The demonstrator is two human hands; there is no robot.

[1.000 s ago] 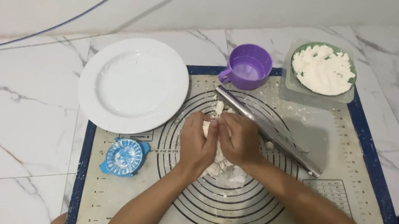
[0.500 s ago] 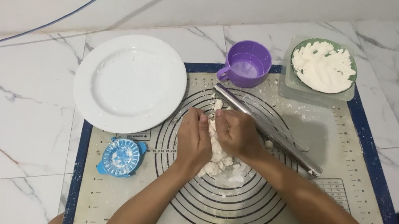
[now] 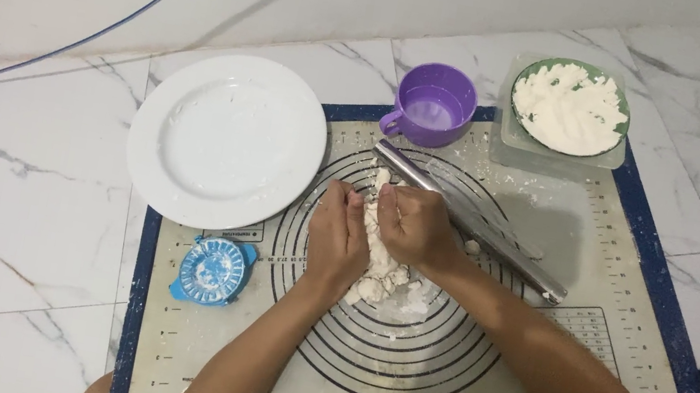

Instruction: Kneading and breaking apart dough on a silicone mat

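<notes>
Dough [image 3: 377,263] at frame centre looks crumbly, not yet smooth; I clasp it between my left hand [image 3: 336,237] and right hand [image 3: 414,226], much kneading remains.

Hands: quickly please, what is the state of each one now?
Left hand: closed on the white dough, pressing its left side.
Right hand: closed on the dough from the right.

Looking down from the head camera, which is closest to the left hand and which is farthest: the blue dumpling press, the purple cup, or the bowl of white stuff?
From the left hand:
1. The blue dumpling press, just to its left on the mat.
2. The purple cup, up at the mat's top edge.
3. The bowl of white stuff, farthest, at the top right corner.
</notes>
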